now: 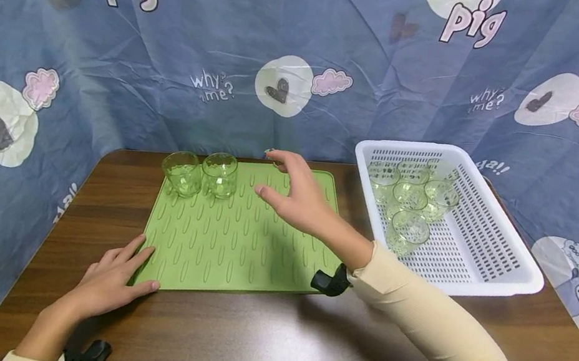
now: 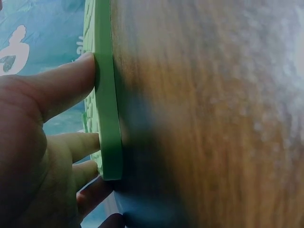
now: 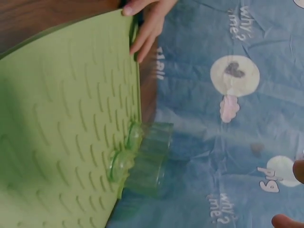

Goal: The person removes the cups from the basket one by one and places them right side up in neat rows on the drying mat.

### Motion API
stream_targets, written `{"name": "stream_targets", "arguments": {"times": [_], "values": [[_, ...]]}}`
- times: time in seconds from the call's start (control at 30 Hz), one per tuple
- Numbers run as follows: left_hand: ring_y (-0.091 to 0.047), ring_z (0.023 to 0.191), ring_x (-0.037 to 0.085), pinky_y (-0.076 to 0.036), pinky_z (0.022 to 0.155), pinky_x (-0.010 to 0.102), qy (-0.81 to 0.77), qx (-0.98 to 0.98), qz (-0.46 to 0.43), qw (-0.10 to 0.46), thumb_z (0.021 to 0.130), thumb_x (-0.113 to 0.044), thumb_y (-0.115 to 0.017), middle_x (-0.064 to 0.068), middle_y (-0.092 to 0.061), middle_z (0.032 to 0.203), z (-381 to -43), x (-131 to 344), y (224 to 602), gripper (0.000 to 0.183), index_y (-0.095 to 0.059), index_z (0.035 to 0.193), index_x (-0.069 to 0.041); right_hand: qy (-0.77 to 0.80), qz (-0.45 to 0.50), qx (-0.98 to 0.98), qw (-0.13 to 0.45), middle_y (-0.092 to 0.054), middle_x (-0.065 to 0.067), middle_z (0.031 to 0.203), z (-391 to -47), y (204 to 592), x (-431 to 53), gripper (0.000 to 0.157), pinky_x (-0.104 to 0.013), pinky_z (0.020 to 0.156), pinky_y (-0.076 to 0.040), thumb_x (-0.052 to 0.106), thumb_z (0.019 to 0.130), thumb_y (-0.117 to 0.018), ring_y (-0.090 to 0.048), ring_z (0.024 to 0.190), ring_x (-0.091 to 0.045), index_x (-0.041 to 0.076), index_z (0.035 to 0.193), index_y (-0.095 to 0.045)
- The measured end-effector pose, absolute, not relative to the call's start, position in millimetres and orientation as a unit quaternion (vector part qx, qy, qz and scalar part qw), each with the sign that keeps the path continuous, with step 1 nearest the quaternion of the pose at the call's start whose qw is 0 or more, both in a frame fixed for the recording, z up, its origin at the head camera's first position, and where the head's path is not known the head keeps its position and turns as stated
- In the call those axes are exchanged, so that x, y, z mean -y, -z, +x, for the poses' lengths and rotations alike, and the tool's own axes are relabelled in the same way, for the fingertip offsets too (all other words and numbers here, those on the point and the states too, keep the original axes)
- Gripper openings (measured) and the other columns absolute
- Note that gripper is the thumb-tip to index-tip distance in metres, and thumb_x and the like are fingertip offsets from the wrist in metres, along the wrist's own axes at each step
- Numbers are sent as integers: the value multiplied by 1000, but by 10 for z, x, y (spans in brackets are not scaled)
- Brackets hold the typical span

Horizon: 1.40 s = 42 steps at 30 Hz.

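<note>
A green ribbed mat [image 1: 234, 241] lies on the table. My left hand [image 1: 109, 278] rests at its near left corner with fingers spread; the left wrist view shows the thumb [image 2: 71, 83] touching the mat's edge. Two clear greenish glasses [image 1: 182, 174] [image 1: 219, 176] stand side by side at the mat's far left corner. To their right, my right hand [image 1: 300, 198] is over the mat, thumb and fingers apart. A small curved edge shows under its forefinger, mostly hidden. In the right wrist view only the fingertips [image 3: 283, 221] appear, with no glass visible between them.
A white perforated plastic basket [image 1: 457, 270] on the right holds several greenish glasses [image 1: 409, 228] toward its left side. The wooden table [image 1: 240, 349] extends in front of the mat. Behind everything hangs a blue printed cloth [image 1: 161, 59].
</note>
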<state>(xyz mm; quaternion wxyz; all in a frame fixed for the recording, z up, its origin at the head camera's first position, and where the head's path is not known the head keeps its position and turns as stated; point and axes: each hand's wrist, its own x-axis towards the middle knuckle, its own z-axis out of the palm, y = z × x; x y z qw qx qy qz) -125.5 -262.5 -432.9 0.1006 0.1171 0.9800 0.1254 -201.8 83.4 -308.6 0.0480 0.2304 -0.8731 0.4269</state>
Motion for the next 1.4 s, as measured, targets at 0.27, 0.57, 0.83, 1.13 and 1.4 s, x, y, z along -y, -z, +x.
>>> {"name": "stream_targets", "arguments": {"times": [0.27, 0.57, 0.83, 1.13, 1.4], "values": [[-27, 125, 44, -27, 81, 68, -125, -980, 117, 100, 83, -64, -47, 16, -12, 153, -1259, 2610, 4329, 84, -29, 144, -10, -403, 226, 884, 69, -44, -3, 136, -1849, 3128, -1280, 56, -37, 95, -43, 28, 84, -64, -47, 119, -20, 15, 133, -42], [-27, 125, 44, -27, 81, 68, -120, -981, 119, 95, 83, -64, -48, 15, -12, 153, -1270, 2617, 4319, 83, -30, 144, -10, -407, 207, 885, 95, -45, -10, 134, -1701, 3142, -1825, 57, -45, 100, -37, 20, 83, -66, -45, 120, -26, 9, 133, -42], [-26, 126, 43, -28, 81, 66, -122, -981, 121, 92, 83, -64, -47, 15, -12, 154, -1276, 2612, 4325, 83, -29, 144, -10, -423, 134, 888, 121, -44, -13, 135, -1678, 3063, -2326, 53, -50, 94, -41, 16, 86, -62, -47, 120, -33, 8, 134, -41], [-26, 125, 44, -29, 80, 65, -117, -981, 123, 89, 83, -64, -47, 15, -12, 154, -1277, 2627, 4326, 84, -29, 144, -10, -403, 62, 904, 126, -43, -10, 135, -1639, 3109, -2733, 53, -31, 90, -45, 23, 88, -60, -48, 117, -27, 12, 135, -40], [-27, 125, 44, -29, 80, 66, -119, -981, 122, 93, 84, -64, -47, 16, -13, 153, -1270, 2642, 4352, 83, -30, 144, -9, -395, 34, 912, 103, -44, -12, 136, -1630, 3131, -2856, 55, -37, 92, -43, 29, 88, -59, -47, 120, -28, 11, 136, -38]]}}
